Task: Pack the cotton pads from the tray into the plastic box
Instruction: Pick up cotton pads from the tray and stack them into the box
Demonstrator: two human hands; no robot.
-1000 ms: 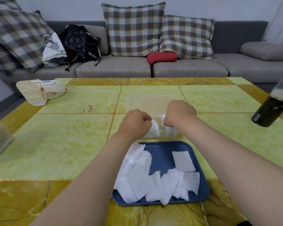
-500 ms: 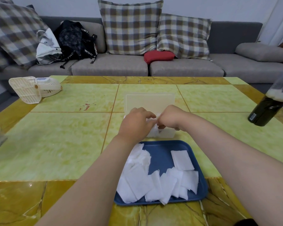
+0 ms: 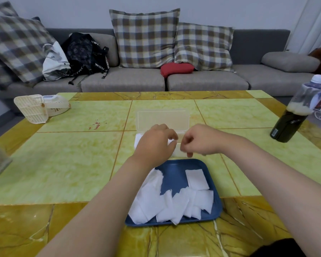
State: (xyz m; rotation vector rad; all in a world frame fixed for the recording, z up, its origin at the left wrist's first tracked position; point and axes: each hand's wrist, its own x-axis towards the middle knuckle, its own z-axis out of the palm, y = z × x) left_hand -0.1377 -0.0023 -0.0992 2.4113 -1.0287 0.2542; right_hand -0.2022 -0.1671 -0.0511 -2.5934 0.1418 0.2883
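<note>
Blue plastic tray (image 3: 214,186) near the front of the table (image 3: 72,164), rounded corners, low raised rim, its near edge close to the darker marbled border strip. Loose cotton pads (image 3: 174,203) heaped across the tray's left and near parts: thin, soft, white squares, overlapping and tilted; one pad (image 3: 196,179) flat and apart toward the right rim. Bare blue floor showing at the far middle of the tray.

Clear plastic box (image 3: 179,152) just beyond the tray's far edge, rectangular, hinged lid (image 3: 163,119) standing open and upright behind it, translucent and glossy. White pads visible inside at the left end (image 3: 137,140); the rest hidden behind the hands.

Left hand (image 3: 156,145) over the box's left half, fingers curled, thumb and forefinger pinched together on what seems a bit of white; actual grip cannot tell. Right hand (image 3: 200,140) over the right half, fingers loosely curled downward, slightly blurred; holding anything or not, cannot tell. Both forearms bare, crossing above the tray.

Wide free table surface left of the tray, glossy yellow-green tiles with thin amber seams. Off-white slatted fan (image 3: 39,108) at the far left edge; dark bottle (image 3: 293,123) with a clear top part near the right edge, well apart from the box. Grey sofa (image 3: 202,80) behind, with plaid cushions.
</note>
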